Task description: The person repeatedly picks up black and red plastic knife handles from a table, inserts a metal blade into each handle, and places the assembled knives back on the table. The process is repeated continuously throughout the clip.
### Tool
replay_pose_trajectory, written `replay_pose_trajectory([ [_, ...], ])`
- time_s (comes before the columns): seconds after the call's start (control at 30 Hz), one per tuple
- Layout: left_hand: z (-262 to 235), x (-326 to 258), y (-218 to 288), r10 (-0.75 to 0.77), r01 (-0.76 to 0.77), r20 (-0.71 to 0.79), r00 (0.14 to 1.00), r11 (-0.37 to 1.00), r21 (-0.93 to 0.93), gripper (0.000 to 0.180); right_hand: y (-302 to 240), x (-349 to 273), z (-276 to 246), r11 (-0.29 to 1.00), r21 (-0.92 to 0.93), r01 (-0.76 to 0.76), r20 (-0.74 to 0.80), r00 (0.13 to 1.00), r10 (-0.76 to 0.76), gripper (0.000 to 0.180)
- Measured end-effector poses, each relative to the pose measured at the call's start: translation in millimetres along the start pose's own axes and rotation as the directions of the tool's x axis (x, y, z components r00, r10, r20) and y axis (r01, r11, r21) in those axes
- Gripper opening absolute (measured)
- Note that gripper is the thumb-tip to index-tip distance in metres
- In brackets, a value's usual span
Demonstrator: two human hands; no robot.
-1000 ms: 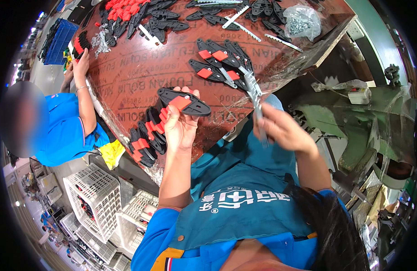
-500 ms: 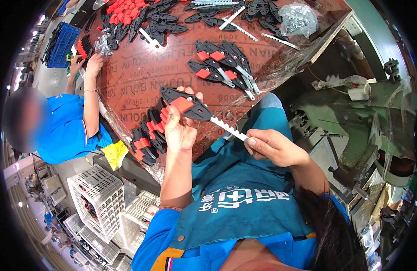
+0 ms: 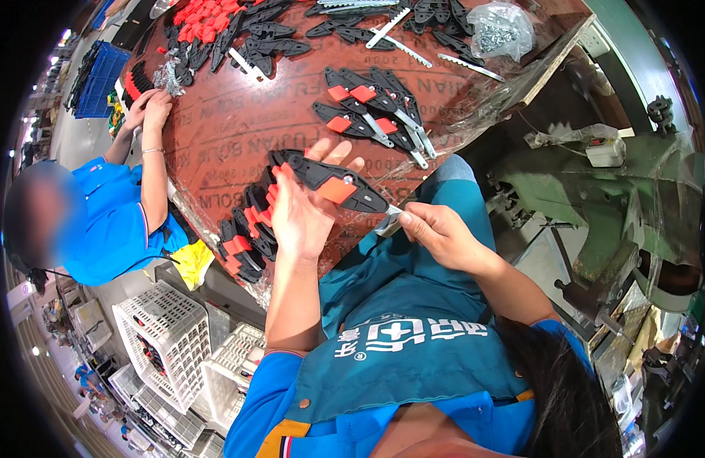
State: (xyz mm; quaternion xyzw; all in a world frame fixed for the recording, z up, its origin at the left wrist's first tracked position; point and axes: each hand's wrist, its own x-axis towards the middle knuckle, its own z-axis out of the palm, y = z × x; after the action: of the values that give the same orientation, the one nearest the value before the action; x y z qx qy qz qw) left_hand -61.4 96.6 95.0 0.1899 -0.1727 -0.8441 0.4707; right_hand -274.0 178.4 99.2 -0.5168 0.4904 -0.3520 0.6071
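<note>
My right hand (image 3: 436,233) pinches the metal strip at the lower right end of a black diamond-shaped part (image 3: 365,200) with a red-orange block on it. Only a short bit of the strip shows between the part and my fingers. My left hand (image 3: 303,217) has its fingers stretched out behind the part, which lies across them. To its left, several similar black parts with red blocks stand in a row (image 3: 249,225) along the table edge. Beyond my hands, another group of assembled black parts (image 3: 375,111) with metal strips lies on the red-brown table (image 3: 238,137).
At the far side are loose red blocks (image 3: 203,19), black plates (image 3: 272,46), toothed strips (image 3: 402,46) and a clear bag of small metal pieces (image 3: 501,34). A co-worker (image 3: 112,210) works at the left. White crates (image 3: 165,336) stand lower left; a green machine (image 3: 589,198) is at right.
The black part has moved right toward my right hand, and less of the toothed strip shows. My left fingers have straightened from their grip. The co-worker's hands have come together.
</note>
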Motion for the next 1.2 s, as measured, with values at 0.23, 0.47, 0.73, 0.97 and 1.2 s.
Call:
replay_pose_trajectory([
  [0.23,-11.6,5.7,-18.6,0.065,0.074,-0.308,0.949,0.905,0.419,0.042,9.5,3.4,9.0,0.996,-0.087,0.000,-0.062,0.998,-0.006,0.035],
  [0.47,-47.6,34.6,46.6,0.663,0.212,0.066,0.746,-0.330,0.920,0.038,33.8,77.8,-33.2,0.801,-0.592,-0.088,-0.351,0.923,-0.158,0.037],
  [0.73,-59.4,44.1,33.5,0.374,0.417,-0.185,0.909,-0.800,0.431,0.076,24.8,113.6,-43.4,0.481,-0.826,-0.294,-0.439,0.871,-0.220,0.042],
  [0.97,-41.5,35.2,37.7,0.334,0.402,-0.233,0.913,-0.833,0.380,0.080,64.9,162.9,-154.0,0.108,-0.838,-0.535,-0.493,0.657,-0.571,0.020],
  [1.2,-62.1,24.5,9.9,0.536,0.576,-0.211,0.817,-0.764,0.290,0.085,125.2,189.8,-189.6,0.103,-0.617,-0.780,-0.577,0.360,-0.733,0.028],
])
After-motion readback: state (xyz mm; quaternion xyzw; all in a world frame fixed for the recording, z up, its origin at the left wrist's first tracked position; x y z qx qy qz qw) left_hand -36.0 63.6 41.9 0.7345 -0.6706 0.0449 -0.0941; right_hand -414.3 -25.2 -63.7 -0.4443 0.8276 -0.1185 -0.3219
